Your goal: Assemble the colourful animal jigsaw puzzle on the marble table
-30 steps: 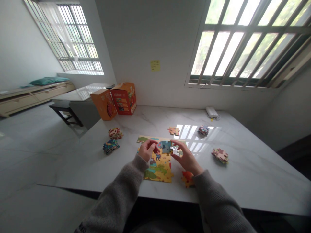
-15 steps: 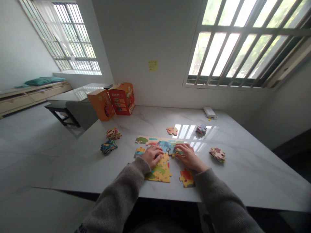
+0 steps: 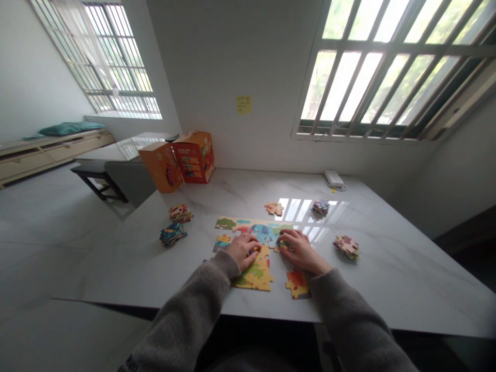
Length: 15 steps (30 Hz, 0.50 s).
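A partly joined jigsaw puzzle point(image 3: 253, 276), with a dinosaur scene on yellow, lies flat on the white table. My left hand point(image 3: 244, 250) rests on its middle, fingers stretched loosely over the pieces. At the puzzle's right edge, my right hand point(image 3: 300, 250) has its fingers and thumb on a puzzle piece point(image 3: 285, 243), mostly covered by them. Between the hands shows a blue elephant-like picture point(image 3: 262, 233). Close to my right wrist lies a loose orange-and-yellow piece point(image 3: 297, 284). Another piece point(image 3: 222, 242) sits left of my left hand.
Stacks of puzzle pieces stand at left, one red point(image 3: 180, 213) and one blue point(image 3: 173, 234). At right are a purple stack point(image 3: 321, 207) and a pink one point(image 3: 346, 246). Further pieces point(image 3: 274, 208) lie behind the puzzle. Orange boxes point(image 3: 196, 157) and a white power strip point(image 3: 335, 180) sit farther back.
The dark gap beside the elephant picture has closed, as the piece under my right hand moved slightly against its neighbours. My left fingers have stretched out a little.
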Motion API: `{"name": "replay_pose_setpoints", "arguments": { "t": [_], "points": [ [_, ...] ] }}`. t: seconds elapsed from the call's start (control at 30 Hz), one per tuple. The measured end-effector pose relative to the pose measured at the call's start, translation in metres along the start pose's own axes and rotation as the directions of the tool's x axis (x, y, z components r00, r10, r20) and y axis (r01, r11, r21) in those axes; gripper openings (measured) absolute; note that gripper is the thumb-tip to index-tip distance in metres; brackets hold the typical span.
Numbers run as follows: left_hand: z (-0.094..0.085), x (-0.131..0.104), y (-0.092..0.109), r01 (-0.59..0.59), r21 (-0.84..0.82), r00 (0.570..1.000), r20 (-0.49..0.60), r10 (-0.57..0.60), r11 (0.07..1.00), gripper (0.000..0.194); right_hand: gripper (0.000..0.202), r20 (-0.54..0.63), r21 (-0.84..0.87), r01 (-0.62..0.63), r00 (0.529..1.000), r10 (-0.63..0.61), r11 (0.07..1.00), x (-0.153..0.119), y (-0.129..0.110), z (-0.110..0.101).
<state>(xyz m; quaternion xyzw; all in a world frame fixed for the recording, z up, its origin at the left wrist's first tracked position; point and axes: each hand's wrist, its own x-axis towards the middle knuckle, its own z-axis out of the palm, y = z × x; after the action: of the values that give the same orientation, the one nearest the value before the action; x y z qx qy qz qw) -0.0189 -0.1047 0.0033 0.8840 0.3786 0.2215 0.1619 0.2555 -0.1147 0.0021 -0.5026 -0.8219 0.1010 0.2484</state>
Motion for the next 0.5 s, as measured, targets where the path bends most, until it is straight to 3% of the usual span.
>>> {"name": "replay_pose_setpoints", "arguments": {
  "t": [0.2,0.5],
  "points": [
    [-0.007,0.004,0.009,-0.019,0.102,0.997,0.082,0.01,0.995,0.027,0.023,-0.12,0.121,0.034,0.993,-0.019,0.992,0.0,0.012,-0.002],
    [0.005,0.026,0.021,-0.134,0.2,0.986,0.128,0.11,0.971,0.04,0.021,-0.091,0.055,0.078,0.993,-0.073,0.995,-0.003,0.017,0.002]
  ]
}}
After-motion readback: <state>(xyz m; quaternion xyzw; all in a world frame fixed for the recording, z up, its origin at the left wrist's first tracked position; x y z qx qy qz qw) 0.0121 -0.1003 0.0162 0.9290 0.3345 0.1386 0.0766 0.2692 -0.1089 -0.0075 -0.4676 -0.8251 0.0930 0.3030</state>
